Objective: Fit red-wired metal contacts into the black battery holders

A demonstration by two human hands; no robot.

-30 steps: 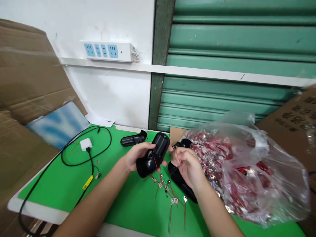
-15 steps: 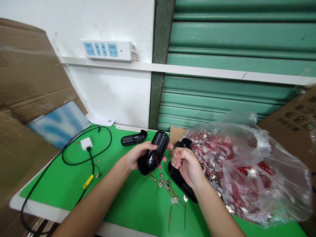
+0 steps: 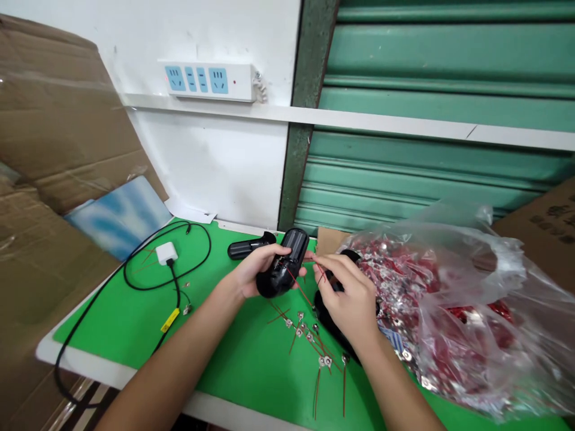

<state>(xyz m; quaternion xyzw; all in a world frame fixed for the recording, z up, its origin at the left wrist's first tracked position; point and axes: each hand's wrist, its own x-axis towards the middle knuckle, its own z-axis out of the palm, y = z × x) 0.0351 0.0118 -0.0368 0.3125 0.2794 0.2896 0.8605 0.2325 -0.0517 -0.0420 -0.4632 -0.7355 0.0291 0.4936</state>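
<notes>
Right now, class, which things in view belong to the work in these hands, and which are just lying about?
Seemingly part of the work:
curved black plastic casing, in the left hand
thin red wire, in the right hand
small silver metal contacts with red tails
clear plastic bag of more contacts

Apparently just lying about:
black cable with yellow tag
square white plastic adapter
blue-and-white sheet

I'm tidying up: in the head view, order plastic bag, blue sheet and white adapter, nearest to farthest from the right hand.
1. Plastic bag: just right of the right hand.
2. White adapter: left, on the green tabletop.
3. Blue sheet: farther left, by the cardboard.
</notes>
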